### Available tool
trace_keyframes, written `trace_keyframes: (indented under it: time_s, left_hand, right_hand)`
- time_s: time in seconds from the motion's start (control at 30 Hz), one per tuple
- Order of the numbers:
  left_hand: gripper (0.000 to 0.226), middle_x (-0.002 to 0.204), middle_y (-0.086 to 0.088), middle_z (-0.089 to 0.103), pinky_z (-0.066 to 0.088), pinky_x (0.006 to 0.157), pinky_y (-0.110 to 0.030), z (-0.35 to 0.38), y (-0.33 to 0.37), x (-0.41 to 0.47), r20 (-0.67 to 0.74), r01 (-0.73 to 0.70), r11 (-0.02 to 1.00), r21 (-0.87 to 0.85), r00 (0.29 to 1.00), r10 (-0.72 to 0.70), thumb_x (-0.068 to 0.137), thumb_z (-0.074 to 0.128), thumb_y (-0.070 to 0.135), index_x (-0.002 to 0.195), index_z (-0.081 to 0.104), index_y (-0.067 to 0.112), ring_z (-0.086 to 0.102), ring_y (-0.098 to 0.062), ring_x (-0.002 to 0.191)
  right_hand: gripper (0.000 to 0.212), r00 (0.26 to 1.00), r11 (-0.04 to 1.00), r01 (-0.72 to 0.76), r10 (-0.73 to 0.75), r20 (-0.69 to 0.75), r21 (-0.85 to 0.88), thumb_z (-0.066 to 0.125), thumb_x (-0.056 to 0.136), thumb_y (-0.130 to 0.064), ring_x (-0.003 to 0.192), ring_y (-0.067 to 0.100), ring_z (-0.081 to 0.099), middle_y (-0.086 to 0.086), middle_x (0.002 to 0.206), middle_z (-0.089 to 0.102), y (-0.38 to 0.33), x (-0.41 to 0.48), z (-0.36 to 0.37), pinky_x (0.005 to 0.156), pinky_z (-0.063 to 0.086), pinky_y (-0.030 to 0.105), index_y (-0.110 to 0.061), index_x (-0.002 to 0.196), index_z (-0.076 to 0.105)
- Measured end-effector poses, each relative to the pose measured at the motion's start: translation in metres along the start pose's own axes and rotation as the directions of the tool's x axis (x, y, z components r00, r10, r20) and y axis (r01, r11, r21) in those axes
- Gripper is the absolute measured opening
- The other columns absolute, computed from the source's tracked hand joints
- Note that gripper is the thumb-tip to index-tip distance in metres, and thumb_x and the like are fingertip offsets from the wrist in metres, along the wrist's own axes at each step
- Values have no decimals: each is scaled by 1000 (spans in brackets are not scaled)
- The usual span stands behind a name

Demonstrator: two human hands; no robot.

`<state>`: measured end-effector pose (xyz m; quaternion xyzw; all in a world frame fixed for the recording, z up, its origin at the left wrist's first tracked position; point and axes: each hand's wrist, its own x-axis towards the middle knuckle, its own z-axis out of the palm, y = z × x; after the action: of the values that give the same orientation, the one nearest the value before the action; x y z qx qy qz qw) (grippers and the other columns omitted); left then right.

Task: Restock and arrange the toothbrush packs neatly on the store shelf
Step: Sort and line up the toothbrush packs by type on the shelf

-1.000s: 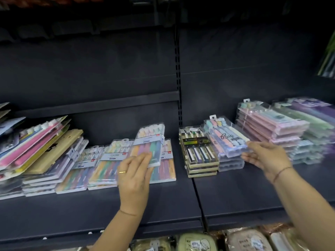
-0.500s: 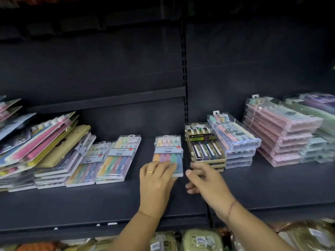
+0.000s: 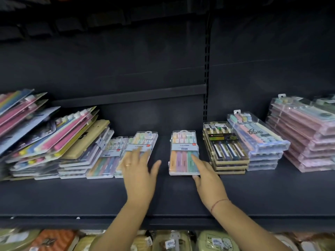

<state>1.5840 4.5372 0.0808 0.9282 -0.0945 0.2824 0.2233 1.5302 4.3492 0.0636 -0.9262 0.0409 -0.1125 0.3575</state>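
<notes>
Two bare hands of yours reach over the dark shelf (image 3: pixel 72 196). Your left hand (image 3: pixel 139 171) is open, its fingers straight and spread. It is blurred and hangs over the near end of the left pastel pack (image 3: pixel 143 142), which lies flat left of centre; whether it touches the pack cannot be told. Your right hand (image 3: pixel 206 176) is also open: its straight index finger lies on top of the centre pastel pack (image 3: pixel 183 153), along the right side, and the thumb tip sits at the pack's near right corner. This pack lies flat, lengthwise from near to far. Bare shelf separates it from the left pastel pack, and a stack of dark packs (image 3: pixel 226 149) is just beside it on the right. Farther right are a stack of clear packs (image 3: pixel 259 138) and a taller pink stack (image 3: pixel 304 134). At the left, a leaning heap of packs (image 3: pixel 45 138) lies untidy.
</notes>
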Motion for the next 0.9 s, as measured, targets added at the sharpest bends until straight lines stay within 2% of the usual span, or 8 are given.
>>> trace_keyframes:
  time_s: [0.07,0.17,0.33,0.47,0.57,0.67,0.8,0.9]
  left_hand:
    - [81,150,-21,38,22,113,-55,-8,-17,15,52,222,953,204,970,-237,80,68,58,141,46,9,33,-41,139]
    - [100,151,-22,34,25,112,-46,-10,-30,25,237,427,884,191,854,-464,78,63,68,151,26,10,31,-38,139]
    - [84,134,-26,48,31,105,-47,-4,-25,20,127,489,872,-29,867,-482,77,76,42,144,42,4,39,-42,126]
    - [82,140,-15,43,32,106,-47,-1,3,10,49,446,865,-229,893,-448,75,76,44,144,44,12,37,-35,126]
    - [83,141,-7,40,36,107,-45,2,38,9,70,394,846,-360,915,-396,76,73,51,145,41,18,35,-28,130]
    - [83,138,-8,43,34,106,-42,13,67,9,119,396,849,-350,918,-379,75,73,51,144,43,16,35,-27,126]
    - [87,137,-14,43,31,105,-40,22,88,5,155,412,871,-269,910,-383,78,67,61,143,40,10,36,-32,126]
    - [82,146,-12,37,33,109,-41,20,88,6,222,438,840,-320,897,-383,90,51,62,152,28,14,34,-28,134]
  right_hand:
    - [67,1000,1000,9,-9,5,16,48,97,-1,118,15,48,1,139,43,1,5,-1,99,35,18,-27,153,24]
    - [67,997,997,10,-16,73,74,53,98,-11,125,11,42,-5,142,35,-1,9,-3,101,29,14,-28,154,19]
    - [64,999,991,7,-12,37,134,56,98,-17,120,9,42,-2,146,36,-4,15,0,98,30,14,-30,152,24]
    - [63,1000,989,8,-9,6,147,58,97,-15,112,3,39,-1,142,41,-3,17,2,96,28,10,-28,151,29]
    - [65,1000,984,8,-8,-1,178,58,97,-16,119,6,43,-1,144,40,0,16,6,98,30,12,-29,152,26]
    - [71,1000,954,-7,12,-15,299,55,97,-15,130,5,42,-8,146,40,0,14,8,107,36,23,-36,153,19]
    - [66,999,919,-18,31,-26,395,51,99,-9,129,-5,36,-13,146,36,-4,6,7,95,26,-4,-32,153,21]
    - [67,998,924,24,-2,-58,383,54,98,-9,135,-3,32,-10,153,32,0,5,8,103,23,2,-32,152,23]
